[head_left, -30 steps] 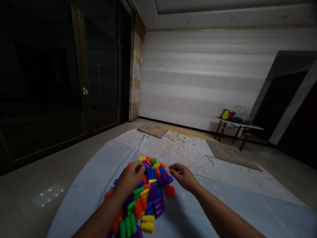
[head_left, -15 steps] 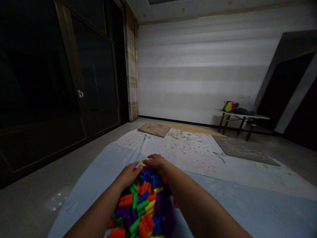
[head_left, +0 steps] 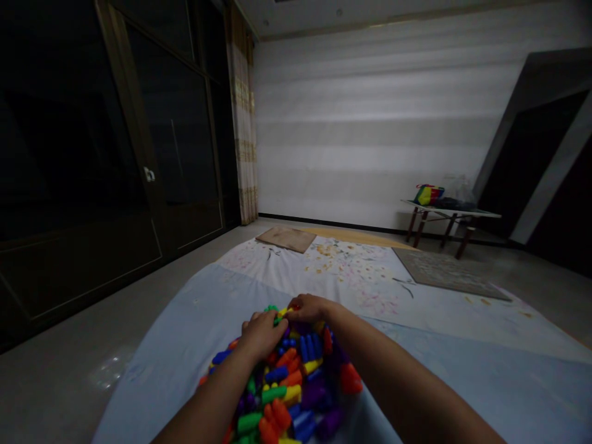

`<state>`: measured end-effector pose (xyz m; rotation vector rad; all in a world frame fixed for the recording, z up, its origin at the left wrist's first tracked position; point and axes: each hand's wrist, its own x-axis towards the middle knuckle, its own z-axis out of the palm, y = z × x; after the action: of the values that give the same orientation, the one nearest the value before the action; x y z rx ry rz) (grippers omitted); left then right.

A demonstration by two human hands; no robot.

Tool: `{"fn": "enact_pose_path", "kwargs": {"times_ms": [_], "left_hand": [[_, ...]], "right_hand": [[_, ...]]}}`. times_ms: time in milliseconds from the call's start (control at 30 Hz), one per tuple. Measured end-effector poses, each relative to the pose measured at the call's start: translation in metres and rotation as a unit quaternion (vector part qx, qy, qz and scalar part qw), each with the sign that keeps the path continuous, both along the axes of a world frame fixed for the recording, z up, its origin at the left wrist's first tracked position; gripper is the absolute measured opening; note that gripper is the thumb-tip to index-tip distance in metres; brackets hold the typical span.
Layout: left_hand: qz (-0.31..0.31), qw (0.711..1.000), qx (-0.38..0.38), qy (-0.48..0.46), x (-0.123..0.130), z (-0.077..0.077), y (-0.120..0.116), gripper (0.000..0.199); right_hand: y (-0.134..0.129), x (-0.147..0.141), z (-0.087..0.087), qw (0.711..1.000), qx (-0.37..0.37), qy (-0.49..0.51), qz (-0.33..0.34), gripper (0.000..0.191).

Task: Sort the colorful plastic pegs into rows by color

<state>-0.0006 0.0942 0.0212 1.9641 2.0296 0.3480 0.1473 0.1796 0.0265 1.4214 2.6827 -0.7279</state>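
Head view shows a heap of colourful plastic building blocks (head_left: 277,374) on a counter (head_left: 185,345) covered by a pale blue and white floral cloth (head_left: 259,277). The left hand (head_left: 263,336) lies over the heap's far left part, fingers bent and thumb toward the right hand (head_left: 309,308), whose fingers curl beside a yellow block (head_left: 285,312). Whether either grip pinches a block cannot be told. An orange-red block (head_left: 350,378) sits at the heap's right edge, beside the right forearm. Two flat mats (head_left: 287,239) lie farther back, well apart from the hands.
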Motion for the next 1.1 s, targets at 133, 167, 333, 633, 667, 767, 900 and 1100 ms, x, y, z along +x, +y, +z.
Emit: {"fn": "enact_pose_path", "kwargs": {"times_ms": [133, 167, 333, 633, 667, 767, 900, 1100], "left_hand": [[-0.021, 1.0, 0.012, 0.016, 0.027, 0.01, -0.019, 0.043], [-0.03, 0.999, 0.019, 0.016, 0.034, 0.012, -0.023, 0.043], [-0.076, 0.996, 0.038, -0.039, 0.072, 0.014, -0.054, 0.049], [-0.21, 0.959, 0.012, -0.19, 0.093, 0.018, -0.101, 0.058], [-0.168, 0.965, 0.057, -0.195, 0.078, 0.019, -0.095, 0.055], [-0.026, 0.966, 0.155, -0.204, 0.009, 0.011, -0.068, 0.051], [0.159, 0.961, 0.177, -0.14, -0.09, -0.026, -0.046, 0.053], [0.145, 0.973, 0.167, -0.059, -0.139, -0.065, -0.055, 0.054]], "right_hand": [[-0.017, 0.031, 0.004, 1.0, 0.017, -0.01, 0.011, 0.052], [-0.022, 0.039, 0.004, 0.999, 0.027, -0.012, 0.016, 0.053], [-0.053, 0.084, 0.005, 0.993, 0.104, -0.019, 0.047, 0.051], [-0.108, 0.167, 0.001, 0.996, 0.088, -0.002, -0.016, 0.056], [-0.111, 0.171, 0.003, 0.996, 0.088, 0.015, -0.032, 0.056], [-0.117, 0.166, 0.014, 0.989, 0.106, 0.08, -0.064, 0.054], [-0.122, 0.116, 0.032, 0.98, 0.139, 0.145, -0.01, 0.05], [-0.127, -0.01, 0.041, 0.971, 0.169, 0.107, 0.133, 0.053]]}}
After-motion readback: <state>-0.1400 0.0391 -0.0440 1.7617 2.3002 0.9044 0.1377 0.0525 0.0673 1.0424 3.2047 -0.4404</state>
